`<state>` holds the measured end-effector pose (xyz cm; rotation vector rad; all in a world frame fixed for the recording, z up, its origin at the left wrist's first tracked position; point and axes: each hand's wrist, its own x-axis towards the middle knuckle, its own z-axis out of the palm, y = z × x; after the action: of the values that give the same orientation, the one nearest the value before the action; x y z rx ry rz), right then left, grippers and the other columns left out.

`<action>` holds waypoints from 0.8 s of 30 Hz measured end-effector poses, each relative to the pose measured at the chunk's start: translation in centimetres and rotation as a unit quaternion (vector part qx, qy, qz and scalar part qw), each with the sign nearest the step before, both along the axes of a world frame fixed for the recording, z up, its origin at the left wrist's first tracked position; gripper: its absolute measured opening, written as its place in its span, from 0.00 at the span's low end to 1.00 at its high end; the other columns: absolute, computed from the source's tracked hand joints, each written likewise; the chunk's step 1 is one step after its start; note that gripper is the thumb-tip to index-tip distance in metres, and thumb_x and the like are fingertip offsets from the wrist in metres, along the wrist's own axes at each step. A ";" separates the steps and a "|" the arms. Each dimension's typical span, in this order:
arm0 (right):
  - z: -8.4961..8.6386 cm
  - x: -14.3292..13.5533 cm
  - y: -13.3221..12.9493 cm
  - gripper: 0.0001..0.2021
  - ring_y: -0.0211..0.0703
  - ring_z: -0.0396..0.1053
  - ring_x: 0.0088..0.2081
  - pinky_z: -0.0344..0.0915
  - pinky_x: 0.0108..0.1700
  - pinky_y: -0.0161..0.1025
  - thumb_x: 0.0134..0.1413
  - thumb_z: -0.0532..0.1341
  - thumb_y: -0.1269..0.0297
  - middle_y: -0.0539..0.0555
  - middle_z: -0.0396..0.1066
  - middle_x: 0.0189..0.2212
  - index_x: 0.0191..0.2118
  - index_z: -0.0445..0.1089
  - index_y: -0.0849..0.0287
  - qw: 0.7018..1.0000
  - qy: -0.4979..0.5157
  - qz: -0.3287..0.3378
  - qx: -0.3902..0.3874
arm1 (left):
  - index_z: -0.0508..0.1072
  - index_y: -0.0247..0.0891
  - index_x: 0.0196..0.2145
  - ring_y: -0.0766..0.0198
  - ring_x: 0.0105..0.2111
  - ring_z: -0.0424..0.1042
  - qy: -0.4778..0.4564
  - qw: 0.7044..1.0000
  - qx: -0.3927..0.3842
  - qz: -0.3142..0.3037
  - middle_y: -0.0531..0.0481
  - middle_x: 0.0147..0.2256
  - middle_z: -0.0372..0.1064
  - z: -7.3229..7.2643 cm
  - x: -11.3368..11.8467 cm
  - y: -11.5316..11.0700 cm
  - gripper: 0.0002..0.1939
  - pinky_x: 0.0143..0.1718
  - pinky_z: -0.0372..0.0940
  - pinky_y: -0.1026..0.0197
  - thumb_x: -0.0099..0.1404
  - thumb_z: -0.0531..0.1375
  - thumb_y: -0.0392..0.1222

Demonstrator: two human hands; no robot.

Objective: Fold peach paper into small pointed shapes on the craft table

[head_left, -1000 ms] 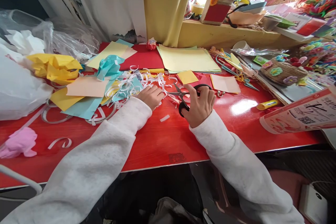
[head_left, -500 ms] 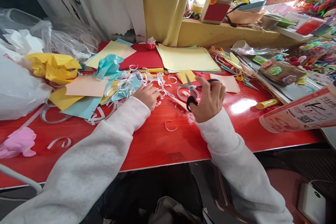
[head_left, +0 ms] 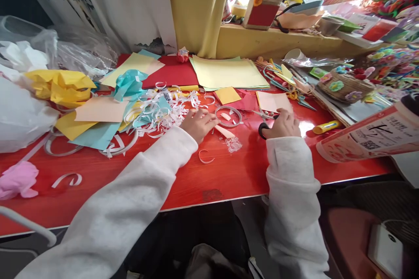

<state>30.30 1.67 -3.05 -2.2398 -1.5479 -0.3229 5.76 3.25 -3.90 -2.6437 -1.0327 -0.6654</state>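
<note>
On the bench (head_left: 193,181), the right sleeve (head_left: 291,174) could topple the cup (head_left: 369,134) at far right. Centre-right, the right hand (head_left: 284,125) has scissors (head_left: 260,130) in its grip; careless turning could snag the sheet (head_left: 274,100). Mid-frame, the left hand (head_left: 199,125), grip relaxed, may let the peach strip (head_left: 224,132) slide.

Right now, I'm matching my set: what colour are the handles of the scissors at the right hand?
The handles are black, in the head view.
</note>
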 end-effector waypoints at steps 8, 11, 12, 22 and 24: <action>-3.2 0.7 -4.2 0.27 0.48 0.62 0.38 0.59 0.41 0.45 0.36 0.58 0.60 0.59 0.63 0.37 0.47 0.58 0.63 0.989 0.096 0.084 0.068 | 0.69 0.41 0.36 0.63 0.36 0.66 -0.098 0.989 -0.112 0.018 0.51 0.33 0.71 0.9 1.3 -0.3 0.10 0.42 0.51 0.54 0.61 0.50 0.41; -3.8 0.3 -5.6 0.28 0.50 0.61 0.40 0.59 0.42 0.47 0.37 0.59 0.60 0.60 0.62 0.38 0.48 0.59 0.63 0.985 0.068 0.121 0.098 | 0.67 0.39 0.39 0.66 0.31 0.68 -0.194 0.954 -0.225 0.042 0.52 0.29 0.71 1.8 1.1 -0.9 0.13 0.39 0.55 0.59 0.57 0.54 0.46; -3.9 0.1 -6.0 0.27 0.50 0.61 0.41 0.58 0.42 0.47 0.37 0.59 0.60 0.60 0.62 0.37 0.48 0.60 0.63 0.984 0.054 0.133 0.109 | 0.66 0.39 0.39 0.67 0.30 0.68 -0.223 0.938 -0.261 0.042 0.53 0.29 0.71 2.0 1.0 -1.2 0.14 0.37 0.57 0.61 0.56 0.55 0.47; -1.4 -3.1 -7.6 0.19 0.48 0.62 0.41 0.57 0.46 0.49 0.44 0.58 0.55 0.59 0.66 0.39 0.41 0.67 0.60 0.958 0.161 0.157 0.179 | 0.71 0.39 0.40 0.69 0.27 0.60 -0.251 0.928 -0.265 -0.079 0.51 0.26 0.57 1.9 0.9 -1.6 0.18 0.29 0.59 0.66 0.60 0.49 0.50; -0.4 -4.2 -7.9 0.17 0.42 0.66 0.36 0.64 0.37 0.42 0.48 0.54 0.57 0.57 0.68 0.36 0.44 0.64 0.59 0.897 0.359 0.194 0.170 | 0.72 0.38 0.37 0.69 0.27 0.60 -0.269 0.921 -0.259 -0.113 0.51 0.25 0.56 1.9 1.3 -2.0 0.17 0.29 0.59 0.65 0.59 0.50 0.49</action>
<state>26.14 -6.24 -3.40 -1.4731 -1.3341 0.3058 7.02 1.29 -2.02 -3.1547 -1.1737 -1.4051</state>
